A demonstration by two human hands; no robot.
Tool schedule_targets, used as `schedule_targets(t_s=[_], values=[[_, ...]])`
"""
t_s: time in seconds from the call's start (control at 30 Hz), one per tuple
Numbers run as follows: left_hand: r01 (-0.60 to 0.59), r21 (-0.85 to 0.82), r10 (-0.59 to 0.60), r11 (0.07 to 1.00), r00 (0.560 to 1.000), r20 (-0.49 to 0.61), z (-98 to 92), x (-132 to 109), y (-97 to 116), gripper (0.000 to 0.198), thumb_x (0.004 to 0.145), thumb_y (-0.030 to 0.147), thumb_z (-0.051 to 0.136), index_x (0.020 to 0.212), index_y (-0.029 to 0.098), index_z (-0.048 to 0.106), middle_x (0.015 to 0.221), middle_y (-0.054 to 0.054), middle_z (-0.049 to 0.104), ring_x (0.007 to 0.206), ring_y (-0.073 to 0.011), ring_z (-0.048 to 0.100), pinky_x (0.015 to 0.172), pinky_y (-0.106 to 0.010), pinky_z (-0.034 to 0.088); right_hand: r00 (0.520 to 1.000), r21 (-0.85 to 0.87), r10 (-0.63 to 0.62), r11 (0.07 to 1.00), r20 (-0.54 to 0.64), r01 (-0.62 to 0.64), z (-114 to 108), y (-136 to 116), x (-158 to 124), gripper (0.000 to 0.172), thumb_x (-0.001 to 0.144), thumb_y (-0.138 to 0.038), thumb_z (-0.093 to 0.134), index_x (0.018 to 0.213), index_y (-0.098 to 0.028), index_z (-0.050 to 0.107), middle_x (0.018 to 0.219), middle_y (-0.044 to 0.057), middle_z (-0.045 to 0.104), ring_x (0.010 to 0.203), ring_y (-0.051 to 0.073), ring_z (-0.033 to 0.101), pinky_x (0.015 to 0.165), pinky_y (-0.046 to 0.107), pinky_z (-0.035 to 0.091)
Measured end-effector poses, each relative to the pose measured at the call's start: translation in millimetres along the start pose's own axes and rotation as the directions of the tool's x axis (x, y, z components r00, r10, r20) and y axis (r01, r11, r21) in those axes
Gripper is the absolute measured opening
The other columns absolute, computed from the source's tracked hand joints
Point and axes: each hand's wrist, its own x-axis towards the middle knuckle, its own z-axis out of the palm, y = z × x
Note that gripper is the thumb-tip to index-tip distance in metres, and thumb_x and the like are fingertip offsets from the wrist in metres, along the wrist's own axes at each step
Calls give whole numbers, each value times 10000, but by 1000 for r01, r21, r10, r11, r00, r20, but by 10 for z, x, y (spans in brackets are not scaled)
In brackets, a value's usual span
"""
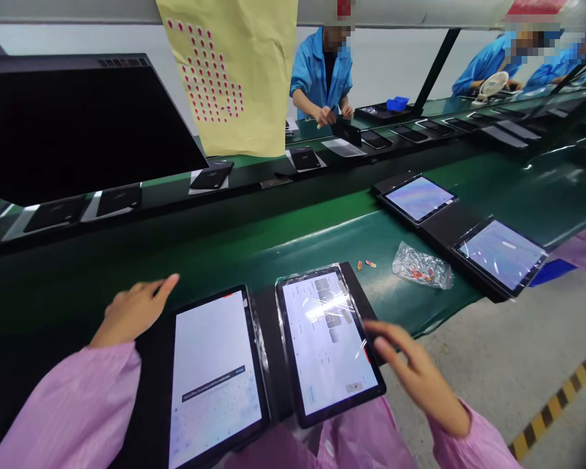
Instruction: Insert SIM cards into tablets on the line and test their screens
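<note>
The person's left hand (pixel 134 309) lies at about 9 o'clock, just beside the top left corner of the left tablet (pixel 217 381). Its fingers are held close together and the first finger points out flat toward 2 o'clock; I cannot tell if it touches the tablet's dark edge. It holds nothing. The left tablet glows white with a gray bar across the lower part of the screen. Right next to it, toward 3 o'clock, is the right tablet (pixel 327 345), with shiny clear film on its glass and small gray boxes on the screen. The two tablets lie side by side at about 6 o'clock, at the near edge of the green belt (pixel 297 228), above the person's pink lap. The right hand (pixel 415 374) is at about 4 o'clock. Its fingers are a little spread and bent, and the tips rest at the right edge of the right tablet, not pinching anything. Past that tablet, toward 2 o'clock, a crinkly clear bag (pixel 422 266) with small red bits lies on the belt, and two tiny orange pieces (pixel 366 264) lie near it. Farther toward 2 o'clock, two more lit tablets (pixel 502 253) sit in dark cases. At 10 o'clock stands a big black screen (pixel 73 124). At 12 o'clock hangs a yellow paper (pixel 229 71) with red dots, and a worker in blue (pixel 322 71) stands behind it.
</note>
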Motion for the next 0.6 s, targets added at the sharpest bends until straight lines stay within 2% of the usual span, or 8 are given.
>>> schedule_targets(t_s=[0.03,0.07,0.13,0.23,0.3,0.4,0.5,0.6], values=[[30,-7,-30,1000,1000,-11,-1,-57,-212,594,771,754,284,760,272,630,875,-45,751,1279,-396,520,1117,-619,327,985,-80,22,996,-170,-36,-25,123,82,552,927,-637,384,1194,-243,663,1069,105,697,1123,265,601,1064,479,414],[43,-37,-43,998,999,-21,32,-132,-401,609,776,757,242,736,287,629,819,-31,750,1208,-374,584,1080,-587,403,966,-141,28,988,-257,-66,-12,245,182,620,911,-672,370,1249,-220,627,1078,120,678,1135,280,583,1074,509,395],[32,-143,-44,989,996,-77,181,-321,-688,623,799,739,191,707,316,639,786,4,752,1123,-316,644,1053,-509,470,956,-207,14,975,-293,-78,63,455,399,768,871,-747,330,1316,-169,571,1064,140,645,1102,294,574,1051,526,409],[-7,-267,-37,964,987,-157,469,-654,-901,673,851,668,102,689,316,653,888,21,758,1056,-273,668,1065,-441,475,967,-239,-5,969,-256,-58,108,631,647,847,843,-800,244,1292,-167,585,1020,134,609,1022,289,568,1023,527,423],[-12,-278,-37,960,985,-168,612,-851,-937,695,868,617,67,721,295,666,1006,-16,747,1072,-274,651,1069,-421,469,971,-263,-10,963,-237,-55,58,665,722,868,826,-823,186,1216,-188,630,992,128,591,988,288,561,1009,535,424],[-38,-271,-22,962,976,-215,697,-1017,-896,583,861,566,217,799,239,695,1153,-94,704,1231,-309,544,1167,-456,330,980,-296,-24,955,-196,-36,-70,642,701,869,804,-845,177,1146,-202,653,960,116,592,965,284,569,983,526,445],[-106,-292,42,951,975,-218,693,-1017,-784,420,822,476,378,792,204,697,1122,-108,711,1256,-312,521,1209,-504,190,990,-330,-47,944,-133,0,-214,578,618,737,838,-795,262,1089,-228,660,904,83,626,927,257,608,924,450,498],[-122,-361,41,925,974,-223,708,-938,-653,373,829,449,397,762,206,672,1073,-102,718,1212,-296,560,1192,-501,210,995,-397,-75,917,-68,42,-376,510,713,586,887,-702,331,897,-226,672,805,69,655,808,231,635,801,371,528]])
